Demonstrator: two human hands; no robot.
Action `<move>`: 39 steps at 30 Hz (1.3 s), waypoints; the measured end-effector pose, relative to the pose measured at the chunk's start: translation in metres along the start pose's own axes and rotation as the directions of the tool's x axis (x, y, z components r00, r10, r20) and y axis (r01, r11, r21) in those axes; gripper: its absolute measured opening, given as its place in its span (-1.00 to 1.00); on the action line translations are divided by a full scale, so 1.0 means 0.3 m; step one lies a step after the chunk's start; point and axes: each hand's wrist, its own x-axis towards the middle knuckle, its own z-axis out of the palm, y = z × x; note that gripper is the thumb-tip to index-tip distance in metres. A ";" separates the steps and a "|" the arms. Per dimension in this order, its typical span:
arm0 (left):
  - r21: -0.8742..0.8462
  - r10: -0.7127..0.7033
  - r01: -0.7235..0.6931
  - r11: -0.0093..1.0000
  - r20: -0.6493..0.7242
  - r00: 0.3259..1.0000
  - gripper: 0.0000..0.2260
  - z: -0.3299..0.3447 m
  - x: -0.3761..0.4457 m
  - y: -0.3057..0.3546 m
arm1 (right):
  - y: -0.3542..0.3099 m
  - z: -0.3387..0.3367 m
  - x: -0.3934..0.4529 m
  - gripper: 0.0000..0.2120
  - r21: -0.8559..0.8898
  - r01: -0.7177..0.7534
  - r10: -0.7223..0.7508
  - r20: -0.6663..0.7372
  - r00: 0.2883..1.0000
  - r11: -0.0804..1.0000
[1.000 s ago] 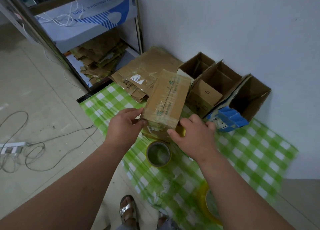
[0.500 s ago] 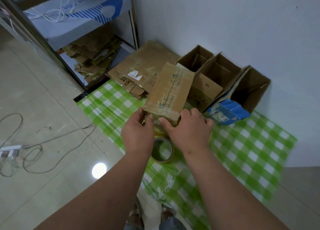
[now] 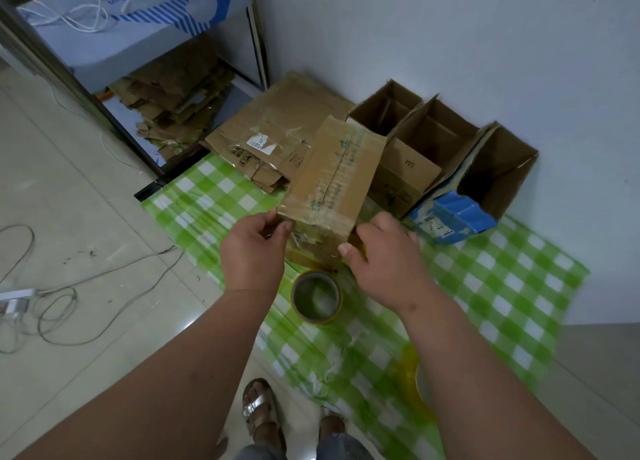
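The taped cardboard box (image 3: 332,179) lies tilted between the two hands, over the green checked cloth (image 3: 485,286); the left hand (image 3: 254,251) pinches its near left corner; the right hand (image 3: 384,255) grips its near right corner, thumb on the front face; a tape roll (image 3: 317,297) lies just beneath them

One head-worn wide-angle camera looks forward and steeply down along both forearms, near to the left hand (image 3: 254,251) and right hand (image 3: 386,255) at the cardboard box (image 3: 332,179) mid-frame, with wall (image 3: 450,44) upper right and sandalled feet (image 3: 259,413) at bottom edge.
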 end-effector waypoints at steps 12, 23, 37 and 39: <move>-0.027 -0.073 0.071 0.997 -0.054 0.996 -0.70 0.031 -0.017 0.058 | 0.001 0.004 0.022 -0.73 0.160 -0.089 0.099 -0.056 0.994 0.983; -0.047 -0.038 0.055 0.997 0.298 0.954 -0.20 0.027 -0.038 0.081 | -0.097 -0.003 0.031 -0.70 0.142 -0.065 0.079 -0.101 0.992 0.988; -0.011 -0.027 0.034 0.999 0.380 0.924 -0.25 -0.043 0.086 0.097 | -0.200 0.119 -0.038 -0.52 0.795 -0.349 0.322 0.205 0.924 0.495; -0.063 -0.055 0.088 0.994 0.404 0.913 -0.33 -0.035 0.089 0.100 | -0.193 0.126 -0.040 -0.49 0.796 -0.392 0.335 0.253 0.908 0.461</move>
